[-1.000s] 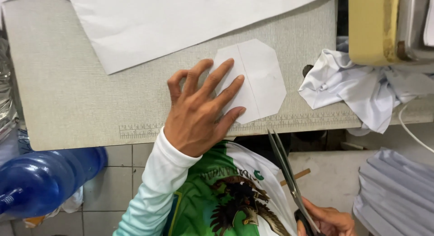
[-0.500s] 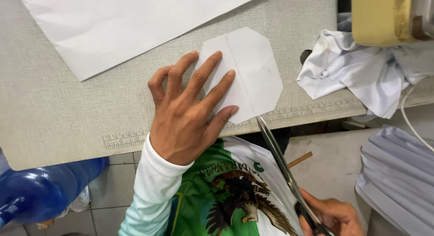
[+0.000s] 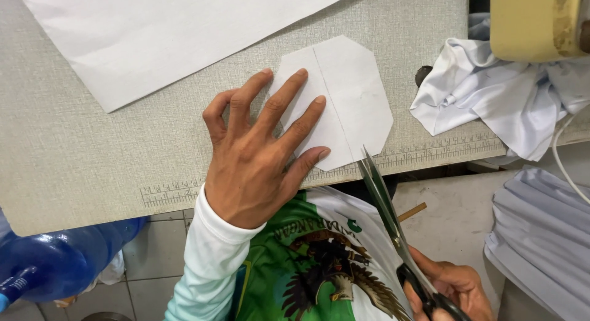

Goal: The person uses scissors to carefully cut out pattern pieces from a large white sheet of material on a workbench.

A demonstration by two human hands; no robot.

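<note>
Left hand (image 3: 258, 155) spread flat, fingers apart, pressing small white eight-sided cut paper piece (image 3: 341, 100) onto grey textured tabletop (image 3: 92, 155); fingertips on left half of piece only. Piece near front table edge, just above printed ruler strip (image 3: 430, 150), faint pencil line down middle. Right hand (image 3: 452, 290) closed around black handles of long steel scissors (image 3: 384, 204); blades almost together, tips touching lower edge of piece beside pencil line. Judged thin, light, limp: likely to slide or buckle unless pinned close to cut; best held flat from above, pressure near line, fingers left of blade path. Large white paper sheet (image 3: 160, 32) above, apart from piece. Crumpled white cloth (image 3: 491, 97) at right, well clear. Yellowish machine body (image 3: 534, 23) top right corner. Blue plastic water bottle (image 3: 55, 262) below table, lower left. Pale folded fabric (image 3: 544, 235) lower right. Nothing between blades and piece; little finger nearest to blades, so possible hazard.
</note>
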